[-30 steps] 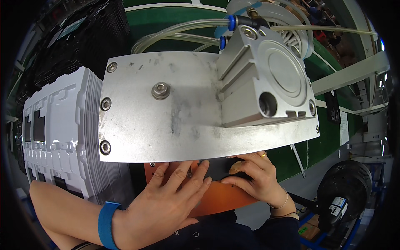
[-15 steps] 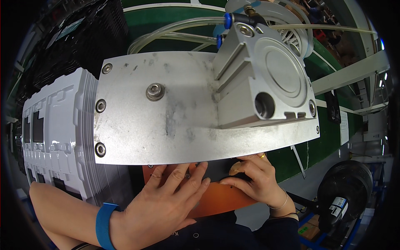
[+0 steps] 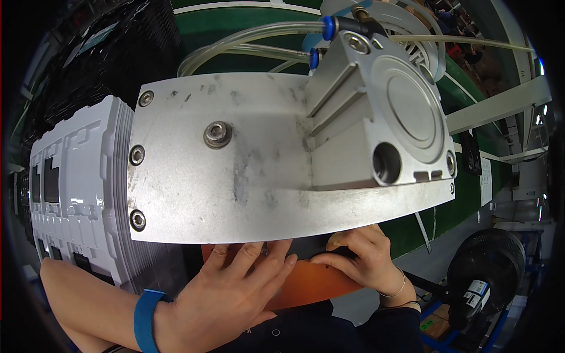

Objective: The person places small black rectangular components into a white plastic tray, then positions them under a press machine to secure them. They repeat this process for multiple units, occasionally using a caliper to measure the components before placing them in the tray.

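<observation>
A large metal plate (image 3: 182,176) with screws and a square pneumatic cylinder (image 3: 347,135) on it fills the middle and overhangs my fingertips. My left hand (image 3: 226,282) lies with its fingers stretched and spread over an orange plate (image 3: 318,286), the tips partly hidden beneath the metal edge. My right hand (image 3: 365,259) is closed at the orange plate's right side, thumb against it and fingers curled in a pinch. What the pinch holds cannot be made out. A dark surface (image 3: 306,247) shows between the hands.
Stacked white plastic trays (image 3: 76,170) stand close on the left, with black crates (image 3: 106,65) behind. Clear air hoses (image 3: 253,38) run to the cylinder over a green table (image 3: 229,23). A black fan (image 3: 485,276) stands at the lower right.
The metal plate and cylinder appear slightly lower and larger in the picture, covering more of my right fingers and the ring. Both hands stay in nearly the same place.
</observation>
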The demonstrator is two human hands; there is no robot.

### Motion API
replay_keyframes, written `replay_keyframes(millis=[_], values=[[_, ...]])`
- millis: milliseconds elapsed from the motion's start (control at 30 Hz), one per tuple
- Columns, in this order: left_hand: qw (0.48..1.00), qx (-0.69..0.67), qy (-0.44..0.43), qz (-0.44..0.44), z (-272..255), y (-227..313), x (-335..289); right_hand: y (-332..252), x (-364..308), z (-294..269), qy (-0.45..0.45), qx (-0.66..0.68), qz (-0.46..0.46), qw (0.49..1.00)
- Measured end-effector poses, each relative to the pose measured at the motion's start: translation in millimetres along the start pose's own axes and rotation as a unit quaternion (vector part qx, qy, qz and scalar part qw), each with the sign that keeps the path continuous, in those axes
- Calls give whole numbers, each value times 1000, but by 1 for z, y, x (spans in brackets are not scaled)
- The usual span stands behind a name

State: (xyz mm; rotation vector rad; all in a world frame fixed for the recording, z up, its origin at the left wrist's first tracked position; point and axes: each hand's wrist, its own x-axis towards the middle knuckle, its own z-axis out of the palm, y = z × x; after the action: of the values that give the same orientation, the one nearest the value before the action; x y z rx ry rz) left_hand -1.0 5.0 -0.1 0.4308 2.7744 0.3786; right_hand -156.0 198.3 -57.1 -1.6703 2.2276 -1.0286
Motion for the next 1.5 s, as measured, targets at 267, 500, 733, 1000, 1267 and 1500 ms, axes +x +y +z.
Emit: replay_keyframes(millis=[267,500,733,1000,1267,1500], values=[[1000,9,-5,3,-1,0,0,1,0,1,-1,7,0,1000],[1000,-18,-9,-1,0,0,-1,4,-4,2,-4,9,4,1000],[1000,-15,4,1,2,0,-2,4,-5,3,-4,5,4,1000],[1000,-3,-8,-1,-1,2,1,0,-2,-1,-5,3,7,1000],[1000,10,12,11,4,0,-1,-2,6,-4,-22,17,0,1000],[997,-7,72,41,5,4,-6,-8,12,-15,-96,48,17,994]])
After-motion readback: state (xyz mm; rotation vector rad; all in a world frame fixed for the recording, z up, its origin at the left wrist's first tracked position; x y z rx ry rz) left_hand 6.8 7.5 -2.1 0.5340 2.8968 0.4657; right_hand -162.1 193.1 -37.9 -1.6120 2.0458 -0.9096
